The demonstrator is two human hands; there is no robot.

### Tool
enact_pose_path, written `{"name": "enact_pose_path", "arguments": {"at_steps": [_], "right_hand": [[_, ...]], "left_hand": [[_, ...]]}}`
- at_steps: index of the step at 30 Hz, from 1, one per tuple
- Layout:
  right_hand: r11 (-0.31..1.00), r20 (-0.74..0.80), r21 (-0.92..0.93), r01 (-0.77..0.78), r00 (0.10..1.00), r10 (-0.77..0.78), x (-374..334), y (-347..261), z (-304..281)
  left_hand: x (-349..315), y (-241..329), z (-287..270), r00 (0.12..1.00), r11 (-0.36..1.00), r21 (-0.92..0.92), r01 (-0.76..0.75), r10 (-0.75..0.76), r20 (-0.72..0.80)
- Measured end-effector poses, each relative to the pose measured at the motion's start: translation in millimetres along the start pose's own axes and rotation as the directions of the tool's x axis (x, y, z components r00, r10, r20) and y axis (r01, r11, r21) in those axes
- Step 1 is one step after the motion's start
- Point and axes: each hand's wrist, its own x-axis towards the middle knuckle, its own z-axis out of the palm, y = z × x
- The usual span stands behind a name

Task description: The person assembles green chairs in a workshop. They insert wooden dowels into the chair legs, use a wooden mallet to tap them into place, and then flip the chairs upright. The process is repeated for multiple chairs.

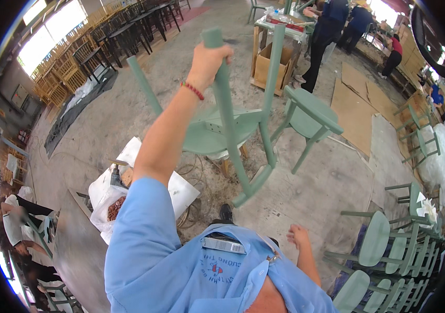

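My left hand (209, 65) is closed round the upper end of a leg of a green wooden chair (225, 125). The chair is held upside down in front of me, legs pointing up and the underside of its seat showing. Its curved backrest (256, 185) hangs low, nearest my feet. Under the seat, part of a small wooden stand (225, 167) shows; whether the chair touches it I cannot tell. My right hand (299, 236) hangs low at my right side, fingers loosely apart, holding nothing. Behind the held chair, to the right, a second green chair (311, 117) stands upright.
At left, a plastic bag of reddish-brown bits (114, 211) lies by a power tool (116, 172) and white sheets. Stacked green chairs (389, 250) fill the lower right. Cardboard sheets (355, 112) cover floor on the right. A workbench (277, 47) and co-workers (327, 36) are ahead.
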Motion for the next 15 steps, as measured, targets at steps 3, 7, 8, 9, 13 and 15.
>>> {"name": "enact_pose_path", "arguments": {"at_steps": [3,7,8,9,13,15], "right_hand": [[0.983,-0.013,-0.113,-0.142,0.99,0.141,9.6,6.5,-7.6],[0.818,0.225,-0.564,0.116,0.974,0.017,33.4,9.2,-45.8],[0.711,0.32,-0.657,0.249,0.947,-0.036,42.0,2.2,-54.5],[0.569,0.447,-0.712,0.411,0.89,-0.083,58.4,-6.9,-58.3],[0.496,0.503,-0.752,0.434,0.864,0.006,136.2,-84.4,-79.0],[0.538,0.452,-0.77,0.344,0.888,0.079,180.6,-132.7,-64.6]], "left_hand": [[-2.4,-72.4,-41.5,0.989,0.993,0.065,0.097,-0.089,-0.119],[-73.6,-152.3,-69.8,0.986,0.986,0.061,0.157,-0.153,-0.071],[-98.8,-160.9,-71.9,0.991,0.99,0.057,0.133,-0.132,-0.008],[-122.2,-162.3,-69.6,0.986,0.98,0.109,0.165,-0.163,-0.026],[-190.8,-157.5,-44.1,0.944,0.913,0.241,0.33,-0.318,-0.087],[-204.3,-157.8,-28.0,0.929,0.895,0.272,0.355,-0.306,-0.206]]}}
